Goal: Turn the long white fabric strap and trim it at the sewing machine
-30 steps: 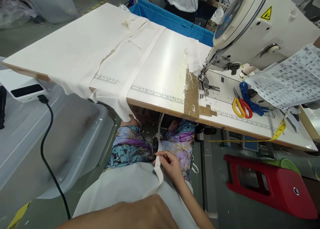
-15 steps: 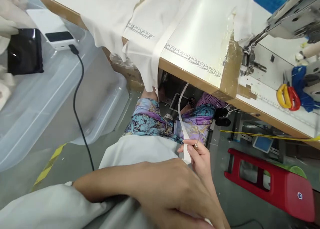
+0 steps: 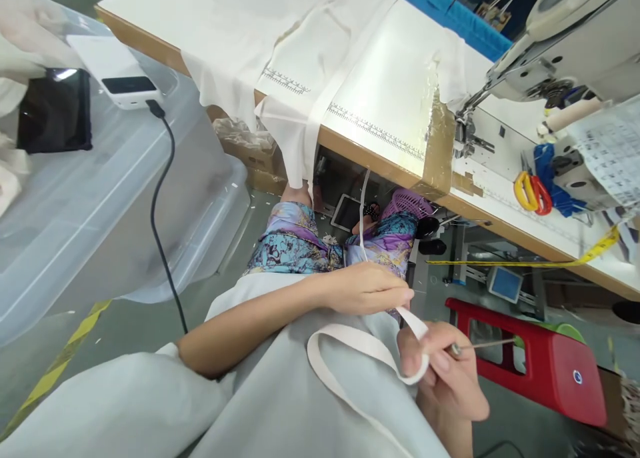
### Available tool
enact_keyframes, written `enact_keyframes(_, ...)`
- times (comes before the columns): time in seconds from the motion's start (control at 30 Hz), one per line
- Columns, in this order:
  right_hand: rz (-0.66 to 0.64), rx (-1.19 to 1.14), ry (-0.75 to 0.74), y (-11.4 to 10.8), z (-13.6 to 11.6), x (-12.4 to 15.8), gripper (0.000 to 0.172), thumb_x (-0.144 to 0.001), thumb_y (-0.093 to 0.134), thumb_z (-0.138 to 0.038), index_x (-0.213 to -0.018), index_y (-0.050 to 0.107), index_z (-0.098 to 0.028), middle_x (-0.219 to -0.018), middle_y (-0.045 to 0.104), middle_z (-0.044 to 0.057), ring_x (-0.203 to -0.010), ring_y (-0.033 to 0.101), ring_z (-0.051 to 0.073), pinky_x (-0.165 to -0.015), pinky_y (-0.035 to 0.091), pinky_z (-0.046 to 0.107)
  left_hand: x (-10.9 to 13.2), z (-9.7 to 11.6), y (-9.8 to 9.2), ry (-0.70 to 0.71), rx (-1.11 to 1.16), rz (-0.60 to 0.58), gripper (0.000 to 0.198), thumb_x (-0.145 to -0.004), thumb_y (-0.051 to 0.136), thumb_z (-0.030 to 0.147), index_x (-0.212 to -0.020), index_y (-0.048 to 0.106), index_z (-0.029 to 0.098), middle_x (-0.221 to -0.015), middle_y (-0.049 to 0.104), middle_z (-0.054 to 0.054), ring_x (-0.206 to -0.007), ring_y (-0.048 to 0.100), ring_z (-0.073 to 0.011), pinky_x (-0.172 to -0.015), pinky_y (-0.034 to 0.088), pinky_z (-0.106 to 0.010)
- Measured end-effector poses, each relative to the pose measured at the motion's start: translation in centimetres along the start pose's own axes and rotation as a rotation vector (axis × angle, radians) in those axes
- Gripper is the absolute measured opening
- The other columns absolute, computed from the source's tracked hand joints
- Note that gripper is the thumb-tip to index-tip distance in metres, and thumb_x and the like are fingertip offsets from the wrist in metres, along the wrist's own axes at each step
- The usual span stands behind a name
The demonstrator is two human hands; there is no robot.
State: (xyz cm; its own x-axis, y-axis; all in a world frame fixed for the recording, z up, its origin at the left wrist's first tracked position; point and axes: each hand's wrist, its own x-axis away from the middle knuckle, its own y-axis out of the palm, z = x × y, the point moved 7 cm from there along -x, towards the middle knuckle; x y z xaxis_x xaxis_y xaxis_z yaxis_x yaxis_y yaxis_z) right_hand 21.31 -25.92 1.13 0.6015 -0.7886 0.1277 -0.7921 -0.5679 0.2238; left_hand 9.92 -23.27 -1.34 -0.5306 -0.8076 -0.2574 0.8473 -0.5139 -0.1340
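Note:
A narrow white fabric strip loops across my lap over a pale garment. My left hand is closed, pinching the strip where it runs up under the table. My right hand is closed lower right, with the strip's looped end wrapped around the fingers and a thin metal tool pinched between fingertips. The strip rises to the edge of the white sewing table, where cream fabric lies spread.
A sewing machine stands at the right of the table, with yellow-and-red scissors and a yellow tape measure near it. A red stool is on the floor at right. A clear plastic bin with a cabled device sits at left.
My left hand moved forward from the near lap and took the strip. My right hand pulled back toward the lower right with the strip's looped end; the view shifted slightly.

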Motion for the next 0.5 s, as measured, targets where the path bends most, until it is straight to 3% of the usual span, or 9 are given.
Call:
enact_keyframes(0.13, -0.050, -0.152, -0.035, 0.1, -1.8, -0.5, 0.012, -0.089, 0.059, -0.043, -0.091, 0.069, -0.036, -0.043, 0.048, -0.004, -0.030, 0.025, 0.010, -0.032, 0.028, 0.022, 1.0, -0.6, -0.6, -0.003, 0.022, 0.138, 0.033, -0.100, 0.038, 0.034, -0.072, 0.047, 0.019, -0.069, 0.047, 0.002, -0.067, 0.045, -0.0127, -0.066, 0.034, -0.026)
enact_keyframes(0.23, -0.003, -0.093, -0.041, -1.2, -3.2, -0.7, 0.010, -0.085, 0.065, -0.044, -0.082, 0.065, -0.035, -0.037, 0.035, -0.007, -0.025, 0.014, 0.008, -0.026, 0.020, 0.022, 1.9, -1.4, -1.1, -0.004, 0.113, 0.199, 0.031, -0.098, 0.042, 0.037, -0.073, 0.044, 0.019, -0.071, 0.044, 0.002, -0.067, 0.041, -0.0120, -0.065, 0.034, -0.025)
enact_keyframes(0.4, 0.142, 0.093, -0.204, -5.9, -5.9, 0.6, 0.015, -0.070, 0.076, -0.047, -0.076, 0.065, -0.039, -0.022, 0.012, -0.010, -0.018, 0.007, 0.010, -0.027, 0.010, 0.032, 3.0, -2.6, -2.5, -0.034, 0.120, 0.323, 0.036, -0.098, 0.044, 0.047, -0.077, 0.049, 0.018, -0.075, 0.052, 0.000, -0.069, 0.047, -0.0129, -0.067, 0.038, -0.026)
enact_keyframes(0.5, 0.422, 0.031, -0.325, -10.6, -6.5, 4.1, 0.020, -0.060, 0.076, -0.054, -0.073, 0.062, -0.049, -0.019, -0.004, -0.010, -0.021, -0.006, 0.011, -0.038, 0.005, 0.040, 3.0, -2.5, -2.4, 0.022, -0.007, 0.323, 0.033, -0.099, 0.045, 0.041, -0.078, 0.053, 0.018, -0.077, 0.058, -0.002, -0.074, 0.051, -0.0138, -0.075, 0.039, -0.027)
